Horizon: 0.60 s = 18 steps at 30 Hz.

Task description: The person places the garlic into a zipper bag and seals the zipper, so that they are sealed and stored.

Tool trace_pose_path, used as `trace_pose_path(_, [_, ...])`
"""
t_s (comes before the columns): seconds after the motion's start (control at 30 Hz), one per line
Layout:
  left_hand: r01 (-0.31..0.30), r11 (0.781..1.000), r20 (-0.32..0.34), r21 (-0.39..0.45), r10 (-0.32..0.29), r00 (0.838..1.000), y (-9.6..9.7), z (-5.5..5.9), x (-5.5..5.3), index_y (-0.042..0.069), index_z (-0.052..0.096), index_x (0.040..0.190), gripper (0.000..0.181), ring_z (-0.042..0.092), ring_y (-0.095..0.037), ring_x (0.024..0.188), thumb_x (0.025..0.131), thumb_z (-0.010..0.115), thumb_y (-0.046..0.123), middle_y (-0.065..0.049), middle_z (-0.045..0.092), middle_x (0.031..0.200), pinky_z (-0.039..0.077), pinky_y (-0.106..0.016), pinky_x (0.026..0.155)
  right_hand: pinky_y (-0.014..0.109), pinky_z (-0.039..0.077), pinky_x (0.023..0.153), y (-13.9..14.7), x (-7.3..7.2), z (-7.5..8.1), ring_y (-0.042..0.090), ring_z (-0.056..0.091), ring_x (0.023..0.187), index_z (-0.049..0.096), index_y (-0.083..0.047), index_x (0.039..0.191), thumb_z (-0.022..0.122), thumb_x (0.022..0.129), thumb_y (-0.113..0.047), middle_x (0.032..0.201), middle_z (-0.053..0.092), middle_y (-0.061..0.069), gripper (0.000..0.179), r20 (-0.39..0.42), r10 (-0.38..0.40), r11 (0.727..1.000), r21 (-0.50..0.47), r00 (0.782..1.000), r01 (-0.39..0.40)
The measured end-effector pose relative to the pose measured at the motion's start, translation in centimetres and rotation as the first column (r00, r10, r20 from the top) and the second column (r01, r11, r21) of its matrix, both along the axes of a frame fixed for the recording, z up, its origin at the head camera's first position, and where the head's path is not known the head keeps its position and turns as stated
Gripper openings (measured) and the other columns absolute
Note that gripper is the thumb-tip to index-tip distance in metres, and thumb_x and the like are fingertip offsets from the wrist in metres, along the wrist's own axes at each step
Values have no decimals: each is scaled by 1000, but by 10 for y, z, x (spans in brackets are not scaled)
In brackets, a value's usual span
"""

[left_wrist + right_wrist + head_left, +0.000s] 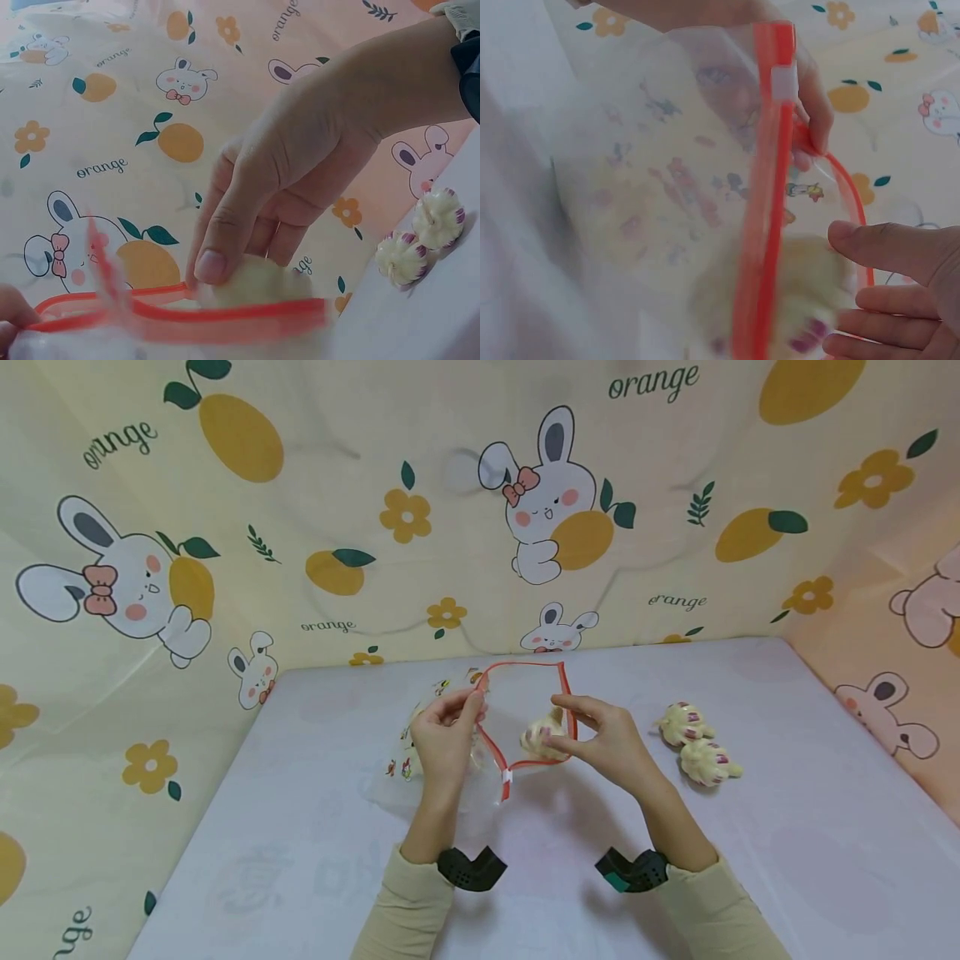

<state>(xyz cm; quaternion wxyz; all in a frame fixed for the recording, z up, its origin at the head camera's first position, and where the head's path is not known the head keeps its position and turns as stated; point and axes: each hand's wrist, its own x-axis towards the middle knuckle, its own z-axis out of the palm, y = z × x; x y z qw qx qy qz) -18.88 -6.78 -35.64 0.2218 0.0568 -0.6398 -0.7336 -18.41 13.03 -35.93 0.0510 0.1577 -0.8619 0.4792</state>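
My left hand (442, 735) pinches the red-edged rim of a clear zip bag (390, 785) printed with small coloured figures. The bag's mouth is spread apart, and a white slider (784, 82) sits on the red zip. A cream garlic bulb (538, 737) with purple patches is in the mouth, blurred in the right wrist view. Beside it is my right hand (611, 739), thumb and fingers spread around the bulb and nearly straight. Another pale, blurred shape (622, 217) shows through the plastic, deeper in the bag.
Two more garlic bulbs, one farther (682, 724) and one nearer (707, 763), lie touching each other on the white table (285, 860), to the right of my right hand. A cloth backdrop (315, 502) printed with rabbits and oranges rises behind and along both sides.
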Motion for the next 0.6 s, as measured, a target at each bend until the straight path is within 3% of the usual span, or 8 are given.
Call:
trace_pose_path(0.17, [-4,1000,9,-3,4,1000,-1,1,1,-6,73,92,17,65,-1,60,83,74,9,-2,73,73,52,-11,56,47,49,102,1,1,1,37,57,126,59,-1,129,79,79,-15,133,61,19,56,14,-8,1000,7,1000,8])
trace_pose_path(0.33, [-2,1000,32,-23,2,999,-2,1,1,-3,73,93,17,66,-1,63,84,74,11,-5,73,77,54,-11,59,47,50,101,2,3,3,37,58,124,60,-1,128,79,79,-16,132,62,18,54,24,-12,1000,-14,1000,12])
trace_pose_path(0.6, [0,1000,6,-30,1,1000,-3,0,0,-4,73,92,18,66,0,62,84,74,11,-6,73,74,54,-11,59,46,52,98,2,3,4,36,63,119,61,-1,126,78,80,-14,126,66,19,50,15,-23,999,-27,1000,23])
